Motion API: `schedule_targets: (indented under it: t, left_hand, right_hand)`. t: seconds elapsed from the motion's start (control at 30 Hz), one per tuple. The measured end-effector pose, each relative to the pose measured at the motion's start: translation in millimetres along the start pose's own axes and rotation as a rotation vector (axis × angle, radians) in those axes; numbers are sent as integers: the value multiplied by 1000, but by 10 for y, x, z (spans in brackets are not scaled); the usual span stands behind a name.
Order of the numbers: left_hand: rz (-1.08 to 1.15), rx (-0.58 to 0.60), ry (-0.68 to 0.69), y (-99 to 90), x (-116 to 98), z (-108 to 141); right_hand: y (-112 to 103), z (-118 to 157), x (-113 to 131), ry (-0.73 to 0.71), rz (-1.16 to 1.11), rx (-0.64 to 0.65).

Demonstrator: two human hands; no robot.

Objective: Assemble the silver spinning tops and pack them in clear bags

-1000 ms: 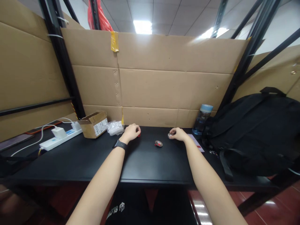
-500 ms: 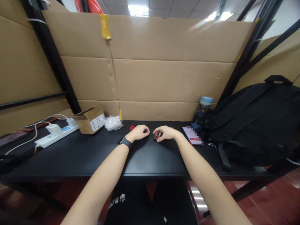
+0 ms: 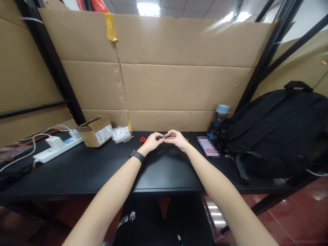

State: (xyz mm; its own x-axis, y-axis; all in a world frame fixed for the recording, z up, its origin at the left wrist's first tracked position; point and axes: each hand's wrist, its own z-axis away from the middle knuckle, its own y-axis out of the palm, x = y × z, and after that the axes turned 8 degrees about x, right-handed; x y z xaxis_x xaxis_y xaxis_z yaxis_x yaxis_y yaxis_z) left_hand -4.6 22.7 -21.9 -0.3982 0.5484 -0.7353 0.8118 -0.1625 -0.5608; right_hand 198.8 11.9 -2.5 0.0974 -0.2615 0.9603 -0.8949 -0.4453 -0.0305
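Over the back middle of the black table (image 3: 107, 171), my left hand (image 3: 153, 140) and my right hand (image 3: 176, 139) meet fingertip to fingertip. Both are closed in a pinch around a small dark-and-red thing (image 3: 165, 137), mostly covered by the fingers; its kind is too small to tell. A dark watch sits on my left wrist. Just left of my left hand lies a tangle of red cord (image 3: 142, 139). Partly hidden behind my right hand is a small pale thing (image 3: 187, 139).
To the left stand a crumpled clear plastic bag (image 3: 121, 134), an opened cardboard box (image 3: 94, 131) and a white power strip (image 3: 60, 149) with chargers. On the right are a phone-like flat item (image 3: 208, 147), a blue-capped bottle (image 3: 217, 119) and a black backpack (image 3: 276, 133). Cardboard (image 3: 159, 85) walls the back.
My right hand has moved left and up with the small dark-and-red thing until its fingertips reached those of my left hand. The left fingers have closed on it too. The view shifted slightly.
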Motion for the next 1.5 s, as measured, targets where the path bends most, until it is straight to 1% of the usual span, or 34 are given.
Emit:
schedule_targets:
  t: [0.13,0.33,0.47,0.53,0.63,0.7,0.77,0.83,0.9,0.97,1.03,1.1,1.23,1.33,1.4,1.5]
  left_hand:
    - [-84,-31,32,2,20,-3]
    - [-139,-78,62,-38,-106,31]
    - [-154,-125,27,-87,-187,53]
    - [-210,-139,27,-138,-186,61]
    - [-394,-147,71,-287,-123,78]
    - [-532,-159,62,-440,-53,103]
    - [-633,-194,-20,-618,24,143]
    - [-699,-221,-130,-791,96,194]
    - [-747,-223,-224,-924,150,245]
    - [-779,-203,-297,-997,180,282]
    - [-791,-172,-351,-1010,185,299]
    - [-792,-133,-372,-984,176,302]
    - [-782,-90,-378,-925,178,292]
    - [-753,-76,-392,-926,242,281]
    - [-697,-68,-391,-938,311,268]
    - [-537,-53,-384,-934,406,241]
  right_hand:
    - [21,-4,-24,10,10,-2]
    - [48,-8,1,-9,79,-26]
    - [20,-40,4,-45,103,-60]
    - [-26,-52,31,-55,121,-77]
    - [-180,-49,112,-86,199,-83]
    - [-356,-33,164,-122,338,-97]
    - [-571,-11,183,-129,592,-139]
    - [-789,12,154,-78,826,-183]
    - [-969,35,89,21,939,-186]
    - [-1091,58,16,107,977,-177]
    - [-1159,79,-39,175,993,-139]
    - [-1186,94,-64,214,1015,-92]
    - [-1188,106,-53,243,1072,-50]
    - [-1185,112,-46,272,1071,-23]
    - [-1189,117,-56,291,1057,-25]
    - [-1206,118,-91,308,1024,-40]
